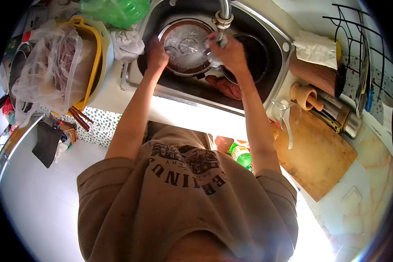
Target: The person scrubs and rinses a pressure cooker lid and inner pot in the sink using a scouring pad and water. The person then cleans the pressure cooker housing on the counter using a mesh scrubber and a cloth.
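Note:
In the sink (170, 89), a round brown-rimmed pan (188, 48) lies tilted, its inside wet and shiny. My left hand (156, 56) is closed at the pan's left rim; the fingertips are partly hidden. My right hand (231, 54) is over the pan's right edge, just below the tap (224, 17). Its fingers are closed around a silvery, crumpled scrubber (215, 61), blurred by water and glare. A dark round pan (256, 56) sits on the right side of the sink, partly behind my right hand. Below it lies a reddish-brown cloth or glove (225, 86).
Left of the sink are a grey rag (127, 45), a green bottle (115, 11) and a yellow-rimmed basin (94, 65) under plastic bags. A cutting board (314, 153), a wooden mortar (303, 94), a metal flask (349, 120) and a wire rack (358, 39) stand right.

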A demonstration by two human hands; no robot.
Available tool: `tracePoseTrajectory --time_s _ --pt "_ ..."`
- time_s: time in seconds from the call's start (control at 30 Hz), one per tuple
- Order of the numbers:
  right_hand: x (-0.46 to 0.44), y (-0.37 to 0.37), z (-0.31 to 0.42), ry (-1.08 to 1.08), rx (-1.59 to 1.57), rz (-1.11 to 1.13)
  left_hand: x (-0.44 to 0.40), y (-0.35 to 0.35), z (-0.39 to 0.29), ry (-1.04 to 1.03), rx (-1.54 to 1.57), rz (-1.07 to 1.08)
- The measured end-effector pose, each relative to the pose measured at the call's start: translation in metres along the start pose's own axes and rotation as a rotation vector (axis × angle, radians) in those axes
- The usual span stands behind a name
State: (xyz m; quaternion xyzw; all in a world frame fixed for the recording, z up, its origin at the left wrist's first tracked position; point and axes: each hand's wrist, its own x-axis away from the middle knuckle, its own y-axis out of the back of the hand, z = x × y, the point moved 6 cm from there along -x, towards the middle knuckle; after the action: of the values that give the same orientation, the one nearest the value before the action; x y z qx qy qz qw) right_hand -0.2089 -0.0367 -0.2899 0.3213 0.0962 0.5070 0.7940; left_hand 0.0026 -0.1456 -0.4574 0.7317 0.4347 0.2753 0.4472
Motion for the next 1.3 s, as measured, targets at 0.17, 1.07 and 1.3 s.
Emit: tracePoseTrajectory --time_s 0.17,1.07,1.3 --pt "-0.025 0.008 0.003 0.158 0.046 -0.132 0.055 -0.004 -0.102 -0.492 -0.192 0.598" --pt "-0.014 0.059 0.013 0.12 0.552 0.003 -0.004 0.125 -0.045 0.625 1.484 0.019" --pt "-0.051 0.027 -0.002 0.281 0.539 0.034 0.064 0.184 -0.035 0.742 1.877 0.037"
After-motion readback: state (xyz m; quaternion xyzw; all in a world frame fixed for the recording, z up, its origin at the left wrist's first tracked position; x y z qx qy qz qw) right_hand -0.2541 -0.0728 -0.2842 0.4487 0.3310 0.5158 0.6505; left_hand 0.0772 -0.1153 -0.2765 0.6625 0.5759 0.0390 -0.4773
